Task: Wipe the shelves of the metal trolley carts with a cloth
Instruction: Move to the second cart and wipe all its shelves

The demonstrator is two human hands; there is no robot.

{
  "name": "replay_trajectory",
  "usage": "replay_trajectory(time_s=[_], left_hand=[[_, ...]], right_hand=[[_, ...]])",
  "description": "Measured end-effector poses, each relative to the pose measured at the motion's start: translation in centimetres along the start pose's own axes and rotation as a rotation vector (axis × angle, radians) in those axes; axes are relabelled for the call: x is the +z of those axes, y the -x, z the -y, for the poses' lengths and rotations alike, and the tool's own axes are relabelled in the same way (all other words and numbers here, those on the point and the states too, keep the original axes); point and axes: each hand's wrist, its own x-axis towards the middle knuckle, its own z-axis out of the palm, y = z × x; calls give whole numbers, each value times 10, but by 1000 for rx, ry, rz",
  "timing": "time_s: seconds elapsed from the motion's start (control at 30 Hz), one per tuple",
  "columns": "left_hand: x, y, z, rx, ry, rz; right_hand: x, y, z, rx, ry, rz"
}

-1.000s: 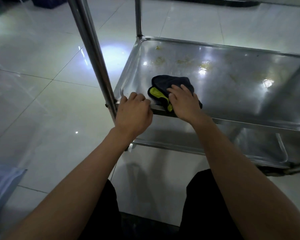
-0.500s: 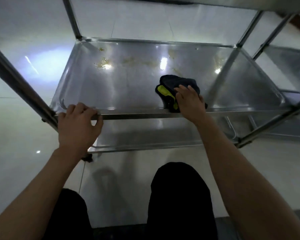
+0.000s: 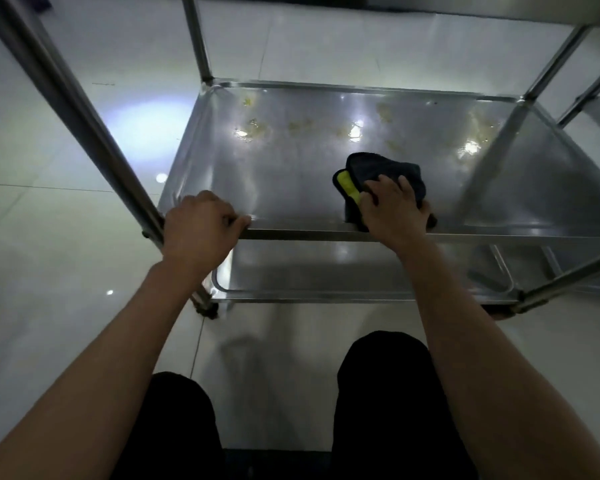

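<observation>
On the shelf (image 3: 291,174), dark cloth (image 3: 378,169) under the flat, open-fingered right grip (image 3: 394,211).

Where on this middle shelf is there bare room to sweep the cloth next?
Bare steel lies on the shelf between the left hand at the front rim and the cloth under the right hand. The far strip carries yellowish residue.

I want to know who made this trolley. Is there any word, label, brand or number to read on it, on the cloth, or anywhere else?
None: no text shows on the trolley shelf, the lower shelf, the posts, the cloth or the floor.
</observation>
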Motion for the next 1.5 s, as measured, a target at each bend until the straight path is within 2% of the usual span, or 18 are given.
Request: replay_trajectory(time_s=[0.17, 0.37, 0.67, 0.83, 1.03, 1.17, 1.33, 1.4, 1.5], left_hand=[[10, 10, 2, 18, 62, -105], [12, 16, 12, 31, 124, -119], [13, 13, 16, 13, 188, -98], [12, 12, 9, -10, 130, -92], [8, -18, -16, -157, -15, 40], [15, -44, -44, -113, 23, 112], [29, -64, -47, -71, 48, 94], [33, -69, -49, -37, 54, 104], [35, -76, -60, 24, 9, 172]], right_hand=[[24, -6, 70, -132, -11, 52], [48, -19, 155, -292, -80, 217], [58, -33, 214, -446, -130, 387], [55, -33, 188, -477, -139, 323], [32, -43, 96, -350, -143, 240], [14, -42, 32, -232, -142, 143], [-17, -48, -47, -45, -15, 99], [-24, -50, -64, 52, -80, 76], [-22, -54, -60, 19, -37, 64]])
